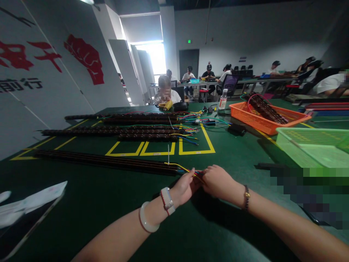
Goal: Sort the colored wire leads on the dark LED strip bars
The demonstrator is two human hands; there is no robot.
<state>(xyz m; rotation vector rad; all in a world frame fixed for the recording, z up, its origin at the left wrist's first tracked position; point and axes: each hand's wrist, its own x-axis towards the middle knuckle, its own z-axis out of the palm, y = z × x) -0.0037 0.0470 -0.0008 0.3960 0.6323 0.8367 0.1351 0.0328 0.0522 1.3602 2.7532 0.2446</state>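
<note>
A long dark sleeved wire harness (109, 160) lies across the green table, with coloured wires (185, 169) coming out of its right end. My left hand (187, 187) pinches these yellow, red and blue wires between thumb and fingers. Close beside it, touching or nearly so, my right hand (218, 182) is closed round the wires' far ends. The wire tips are hidden by my fingers. A white cable tie (168, 154) stands up from the harness near its right end.
Behind lie more dark harnesses (147, 131) with loose coloured ends, over yellow tape outlines (197, 152). An orange basket (256, 118) holding a dark bundle and a green basket (297, 140) stand right. A bottle (223, 100) stands farther back. A person (166, 96) sits across the table.
</note>
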